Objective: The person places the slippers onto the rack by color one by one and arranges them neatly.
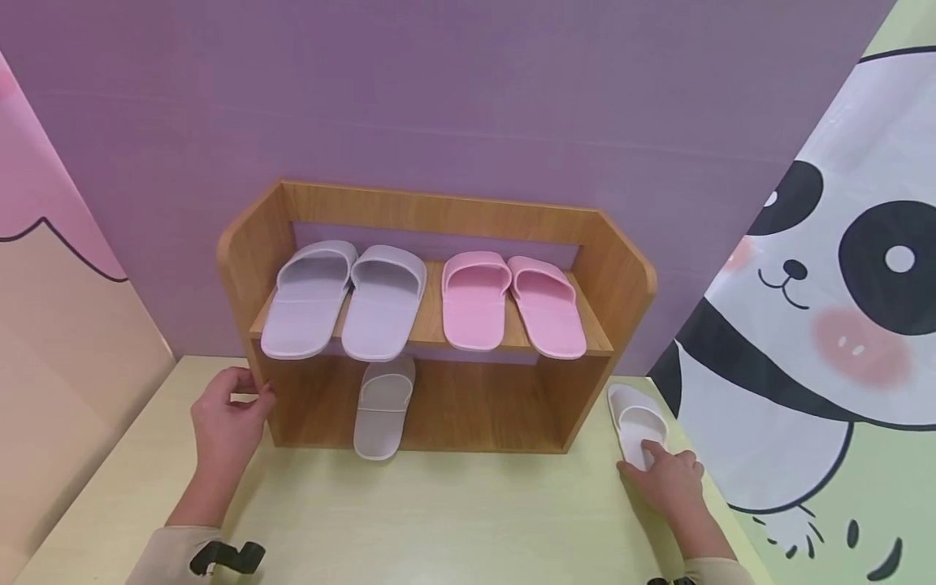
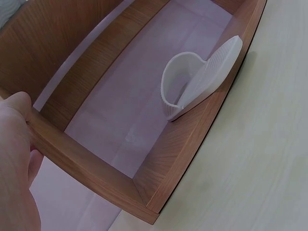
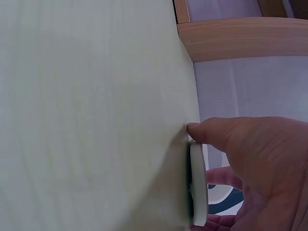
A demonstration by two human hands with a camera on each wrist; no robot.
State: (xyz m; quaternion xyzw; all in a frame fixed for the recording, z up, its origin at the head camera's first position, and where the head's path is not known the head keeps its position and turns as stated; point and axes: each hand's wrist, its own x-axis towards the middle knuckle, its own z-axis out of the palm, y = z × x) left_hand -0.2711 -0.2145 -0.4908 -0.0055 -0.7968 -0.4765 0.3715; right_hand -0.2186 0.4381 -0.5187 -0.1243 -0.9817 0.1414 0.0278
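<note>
A small wooden shoe rack (image 1: 439,199) with two levels stands against the purple wall. At its left side panel, my left hand (image 1: 229,426) pinches the front edge between thumb and fingers; the left wrist view shows this grip on the panel (image 2: 91,168). To the right of the rack, a white slipper (image 1: 636,410) lies on the table, toe end toward the wall. My right hand (image 1: 669,483) grips its heel end, thumb on one side and fingers on the other. The slipper's edge (image 3: 198,185) shows between them close over the tabletop in the right wrist view.
On the upper shelf sit a pair of lilac slippers (image 1: 303,313) and a pair of pink slippers (image 1: 474,313). One whitish slipper (image 1: 380,422) rests on the lower level, left of centre. A panda-printed wall (image 1: 841,382) borders the pale table (image 1: 439,520) on the right.
</note>
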